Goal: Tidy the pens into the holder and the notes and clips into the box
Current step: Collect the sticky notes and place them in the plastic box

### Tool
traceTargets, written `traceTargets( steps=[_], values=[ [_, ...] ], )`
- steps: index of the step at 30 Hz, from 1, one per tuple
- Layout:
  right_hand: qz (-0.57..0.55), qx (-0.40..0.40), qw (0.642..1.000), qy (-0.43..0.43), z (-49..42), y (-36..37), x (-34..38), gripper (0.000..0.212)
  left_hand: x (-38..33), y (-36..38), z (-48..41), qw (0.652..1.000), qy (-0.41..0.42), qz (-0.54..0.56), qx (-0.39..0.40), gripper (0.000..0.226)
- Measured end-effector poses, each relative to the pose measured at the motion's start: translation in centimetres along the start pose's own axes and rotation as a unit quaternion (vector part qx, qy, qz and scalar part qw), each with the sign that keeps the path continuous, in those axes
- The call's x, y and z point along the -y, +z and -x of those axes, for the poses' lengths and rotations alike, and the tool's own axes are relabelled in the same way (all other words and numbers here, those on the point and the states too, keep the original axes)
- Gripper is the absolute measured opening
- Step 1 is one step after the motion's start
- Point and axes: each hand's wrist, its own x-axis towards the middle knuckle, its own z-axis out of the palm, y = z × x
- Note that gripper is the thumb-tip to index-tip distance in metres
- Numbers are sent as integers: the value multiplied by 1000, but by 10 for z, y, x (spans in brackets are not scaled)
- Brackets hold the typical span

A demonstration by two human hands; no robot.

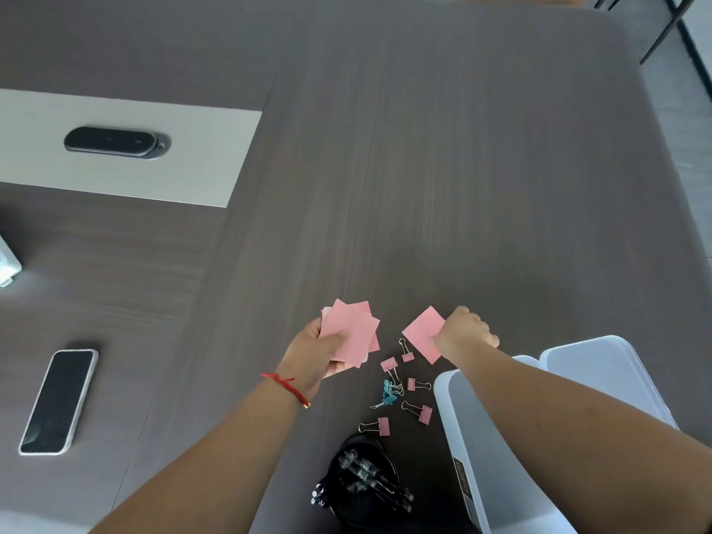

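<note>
Surface (443, 167): dark grey wood grain, with a pale inset panel at your far left.

Box (497, 468): translucent white plastic, open, at your near right, partly under your right forearm; its lid (601, 375) lies just behind it.

Phone (57, 402): dark screen, face up, well to your left.

Holder (362, 483): black mesh cup at the near edge, several black pens (370, 479) leaning inside.

Notes: a fanned pink stack (352, 333) gripped in your left hand (312, 352), thumb on top, fingers beneath, held above the surface. One single pink note (424, 333) is pinched at its edge by your right hand (462, 333), knuckles up, arm reaching across the box.

Clips (400, 391): five pink and one teal binder clip, scattered loose on the surface between your hands and the holder.
</note>
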Motion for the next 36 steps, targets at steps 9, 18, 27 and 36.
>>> traceTargets(
  steps=[9, 18, 27, 36],
  values=[
    [-408, 7, 907, -105, 46, -54, 6, 20, -13, 10, 23, 1000, 10, 2, -16, 25],
    [-325, 154, 909, -212, 125, -80, -38, 21, -13, 67, 59, 997, -44, -9, 62, 49],
    [-299, 17, 939, -171, 141, -63, -100, 30, 24, 119, 97, 978, -8, -142, 152, 32],
    [-449, 110, 879, -115, 148, -60, -167, 26, 60, 170, 113, 990, -59, -51, 114, 27]
  ],
)
